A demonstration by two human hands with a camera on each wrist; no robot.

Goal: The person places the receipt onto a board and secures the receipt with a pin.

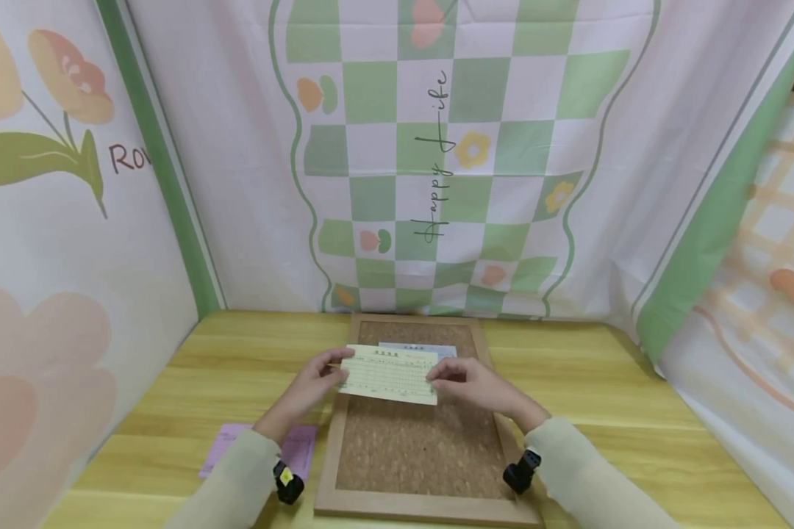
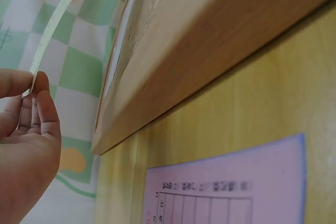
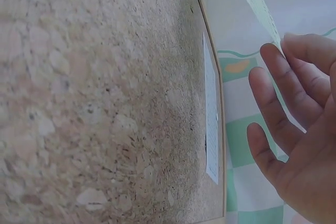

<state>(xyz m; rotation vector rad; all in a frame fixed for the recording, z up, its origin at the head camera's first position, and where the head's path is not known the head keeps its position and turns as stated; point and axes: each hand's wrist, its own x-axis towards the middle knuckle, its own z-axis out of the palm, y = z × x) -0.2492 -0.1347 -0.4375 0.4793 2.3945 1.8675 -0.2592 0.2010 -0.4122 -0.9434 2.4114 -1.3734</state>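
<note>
A pale yellow printed form [image 1: 389, 376] is held up over the cork board [image 1: 423, 448], stretched between both hands. My left hand [image 1: 317, 382] pinches its left edge between thumb and fingers; the left wrist view shows the sheet [image 2: 50, 30] edge-on in that grip. At the right edge, my right hand [image 1: 478, 383] pinches it with thumb and forefinger, the other fingers spread in the right wrist view. Behind the yellow form, a light blue slip [image 1: 446, 351] lies on the upper part of the board, partly covered in the head view.
A pink printed form [image 1: 299, 448] lies on the wooden table [image 1: 172, 397] left of the board, partly under the left forearm in view. The board has a raised wooden frame [image 1: 423, 507]. Patterned curtains [image 1: 423, 191] hang behind and at both sides.
</note>
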